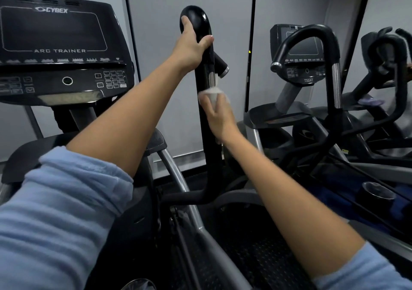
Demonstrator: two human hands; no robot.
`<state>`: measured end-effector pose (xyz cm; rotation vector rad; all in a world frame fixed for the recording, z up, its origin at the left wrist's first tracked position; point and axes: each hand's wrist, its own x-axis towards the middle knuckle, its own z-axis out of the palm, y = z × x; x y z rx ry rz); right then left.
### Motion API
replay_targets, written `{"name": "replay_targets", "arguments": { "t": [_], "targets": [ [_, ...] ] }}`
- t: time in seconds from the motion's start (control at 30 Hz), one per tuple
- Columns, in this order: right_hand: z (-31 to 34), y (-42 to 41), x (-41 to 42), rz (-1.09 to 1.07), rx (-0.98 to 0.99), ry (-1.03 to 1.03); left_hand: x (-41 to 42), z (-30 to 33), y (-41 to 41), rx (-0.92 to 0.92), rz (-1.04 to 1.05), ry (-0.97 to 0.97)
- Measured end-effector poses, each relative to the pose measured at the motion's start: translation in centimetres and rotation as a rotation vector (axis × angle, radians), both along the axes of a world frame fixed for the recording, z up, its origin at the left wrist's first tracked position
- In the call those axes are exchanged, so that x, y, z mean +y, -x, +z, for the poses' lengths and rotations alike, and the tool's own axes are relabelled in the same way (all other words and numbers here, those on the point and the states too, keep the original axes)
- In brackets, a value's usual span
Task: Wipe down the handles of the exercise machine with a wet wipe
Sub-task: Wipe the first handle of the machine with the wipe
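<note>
Here the left hand [192, 42] grips the curved top of the black handle [209, 133], fingers wrapped round it. Lower on the same upright, the right hand [219, 118] presses a white wet wipe [211, 93] against it, fingers curled over the wipe.

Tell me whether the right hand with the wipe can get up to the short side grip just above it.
Probably yes. The right hand presses the wipe on the handle just below the side grip, with nothing between them; the left hand grips higher up.
</note>
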<state>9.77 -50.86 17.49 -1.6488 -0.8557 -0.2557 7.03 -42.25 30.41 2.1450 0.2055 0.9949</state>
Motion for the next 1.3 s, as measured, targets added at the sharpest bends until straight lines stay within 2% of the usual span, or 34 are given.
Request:
{"name": "replay_targets", "arguments": {
  "t": [0.13, 0.33, 0.43, 0.53, 0.6, 0.77, 0.9, 1.0, 1.2, 1.3],
  "targets": [
    [-6.9, 2.0, -2.2, -0.002, -0.058, 0.107, -0.4, 0.0, 0.2, 0.001, 0.014, -0.008],
    [-1.6, 1.1, 0.0, -0.177, -0.265, 0.205, -0.4, 0.0, 0.3, 0.007, 0.014, -0.007],
    [-5.2, 1.5, 0.4, -0.286, -0.445, 0.231, -0.3, -0.1, 0.2, 0.004, -0.001, 0.005],
    [-11.4, 4.0, -1.1, -0.26, -0.302, 0.044, -0.3, -0.1, 0.2, -0.002, -0.001, 0.002],
    [-12.9, 4.4, -1.6, -0.231, -0.2, 0.052, -0.3, -0.1, 0.3, 0.0, -0.002, -0.007],
    [-8.2, 3.6, -0.6, -0.221, -0.252, 0.029, -0.3, -0.1, 0.2, 0.008, 0.0, -0.02],
    [-12.0, 3.3, -1.1, -0.197, -0.245, 0.019, -0.3, -0.2, 0.3, 0.004, -0.013, -0.012],
    [-15.0, 4.2, -2.1, -0.102, -0.072, -0.058, -0.2, -0.2, 0.3, -0.002, -0.016, -0.008],
    [-10.8, 3.3, -1.0, -0.183, -0.178, -0.024, -0.4, -0.3, 0.4, 0.002, 0.001, -0.011],
    [-13.3, 3.9, -1.3, -0.202, -0.134, -0.05, -0.4, -0.3, 0.4, 0.0, -0.008, -0.003]
  ]
}}
